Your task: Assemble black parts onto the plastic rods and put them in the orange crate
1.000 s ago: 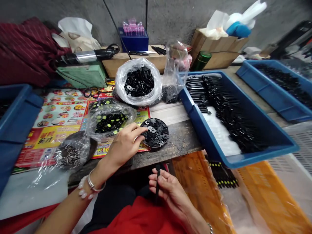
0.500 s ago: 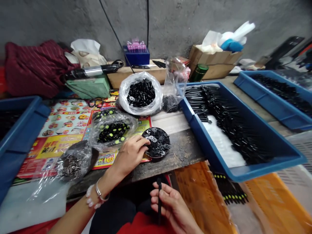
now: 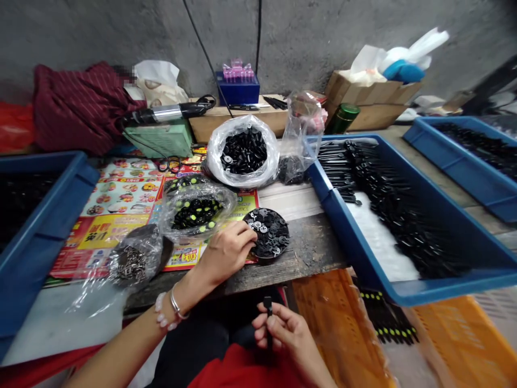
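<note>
My left hand reaches over the left rim of a round black dish, its fingers pinched together at the small flat black and grey pieces inside. Whatever lies between those fingertips is hidden. Lower down, above my lap, my right hand grips a slim black stick-like part between thumb and fingers, roughly upright. Just left of the dish sits a plastic bag of black pieces with yellow-green dots. Behind it stands a bag of glossy black pieces.
A blue tray with rows of black parts is on the right, another blue tray beyond it. At left are a blue bin and a bag of small metal pieces. An orange crate lies below the table edge.
The view has shifted a little, so the table things appear farther right. My left hand stays at the dish. The black part in my right hand has turned slightly and shows less length.
</note>
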`<state>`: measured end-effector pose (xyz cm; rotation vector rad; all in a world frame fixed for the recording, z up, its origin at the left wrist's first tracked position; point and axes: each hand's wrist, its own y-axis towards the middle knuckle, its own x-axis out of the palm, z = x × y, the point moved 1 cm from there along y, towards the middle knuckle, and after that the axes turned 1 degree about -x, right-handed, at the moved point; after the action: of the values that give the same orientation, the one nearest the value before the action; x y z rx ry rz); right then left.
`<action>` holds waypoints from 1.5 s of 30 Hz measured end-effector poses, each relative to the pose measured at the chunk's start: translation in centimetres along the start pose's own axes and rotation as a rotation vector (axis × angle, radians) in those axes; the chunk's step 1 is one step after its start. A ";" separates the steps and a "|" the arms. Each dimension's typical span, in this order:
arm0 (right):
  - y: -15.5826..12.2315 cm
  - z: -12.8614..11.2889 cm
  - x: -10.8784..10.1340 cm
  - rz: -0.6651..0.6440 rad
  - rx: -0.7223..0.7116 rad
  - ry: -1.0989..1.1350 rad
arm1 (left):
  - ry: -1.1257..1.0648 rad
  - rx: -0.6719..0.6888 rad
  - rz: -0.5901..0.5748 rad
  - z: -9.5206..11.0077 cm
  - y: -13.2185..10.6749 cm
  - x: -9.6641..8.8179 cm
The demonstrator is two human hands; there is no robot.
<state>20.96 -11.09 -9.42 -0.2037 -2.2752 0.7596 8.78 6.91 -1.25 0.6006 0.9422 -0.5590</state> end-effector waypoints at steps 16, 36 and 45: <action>-0.7 -0.1 0.7 -0.100 -0.095 -0.421 | -0.496 -0.219 -0.365 3.2 -6.0 -0.7; -0.8 0.2 1.3 -0.135 -0.057 -0.359 | -0.365 -0.240 -0.435 3.8 -7.5 -0.3; -0.4 0.6 1.6 -0.110 -0.037 -0.352 | -0.344 -0.246 -0.421 3.8 -8.0 -0.6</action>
<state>19.35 -11.12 -8.60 0.0430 -2.6083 0.7420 5.26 -1.24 -0.76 0.0734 0.7935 -0.8755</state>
